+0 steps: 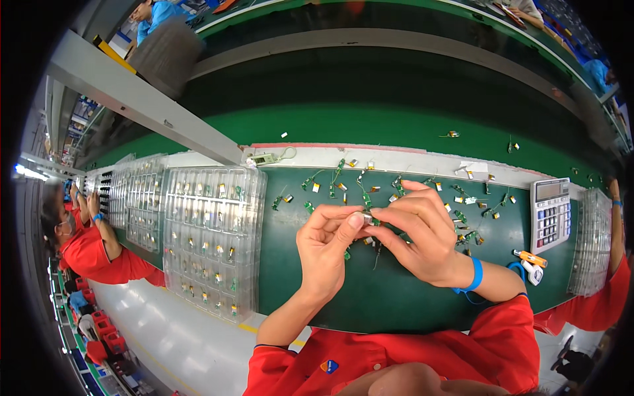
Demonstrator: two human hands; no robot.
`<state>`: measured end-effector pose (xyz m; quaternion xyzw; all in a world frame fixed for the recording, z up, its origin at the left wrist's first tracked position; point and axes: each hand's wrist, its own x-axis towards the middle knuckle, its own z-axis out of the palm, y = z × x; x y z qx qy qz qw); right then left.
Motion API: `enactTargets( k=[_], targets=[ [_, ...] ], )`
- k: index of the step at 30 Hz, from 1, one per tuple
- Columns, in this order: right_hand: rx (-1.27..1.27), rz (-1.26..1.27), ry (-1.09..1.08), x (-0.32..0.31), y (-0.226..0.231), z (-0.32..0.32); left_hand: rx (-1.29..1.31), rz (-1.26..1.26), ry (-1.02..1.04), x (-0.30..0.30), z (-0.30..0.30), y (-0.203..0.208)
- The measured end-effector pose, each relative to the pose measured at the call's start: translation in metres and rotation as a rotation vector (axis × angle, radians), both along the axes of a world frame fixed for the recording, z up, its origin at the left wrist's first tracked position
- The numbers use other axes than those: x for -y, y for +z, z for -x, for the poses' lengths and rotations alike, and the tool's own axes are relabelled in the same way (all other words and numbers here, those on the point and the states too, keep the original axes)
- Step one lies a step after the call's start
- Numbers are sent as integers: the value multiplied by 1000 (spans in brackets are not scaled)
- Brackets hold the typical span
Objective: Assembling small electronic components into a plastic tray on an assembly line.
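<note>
Over the green bench, my left hand point(323, 247) pinches one side of a small green circuit board with a silvery part point(368, 217) between thumb and forefinger. My right hand point(426, 237) grips its other side with closed fingertips, so much of the piece is hidden. A blue band point(477, 274) circles my right wrist. Around and beyond both hands lie several loose small green boards with thin wires and silver-and-yellow battery cells point(316, 187).
At left, a stack of clear compartment trays point(211, 247) holds similar boards. A calculator point(550, 214) lies at right, near an orange tube-shaped item point(530, 258) and a white tool point(532, 273). A white ledge point(396, 158) borders the green belt point(370, 125). Co-workers in red sit on both sides.
</note>
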<state>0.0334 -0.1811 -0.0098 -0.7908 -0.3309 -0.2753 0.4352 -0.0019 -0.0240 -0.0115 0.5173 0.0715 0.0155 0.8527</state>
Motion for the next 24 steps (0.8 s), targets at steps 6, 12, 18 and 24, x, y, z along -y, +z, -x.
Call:
enactTargets(
  k=[6, 12, 18, 24],
  targets=[
    [51, 21, 3, 1, 3, 0, 73, 19, -39, -3, 2, -3],
    [10, -2, 13, 1, 3, 0, 97, 21, -26, 0, 3, -4],
    [3, -12, 38, 3, 8, 1, 123, -21, -39, -3, 2, -1],
    [-10, -6, 54, 7, 13, -2, 106, -6, -166, -12, -3, 9]
  ],
)
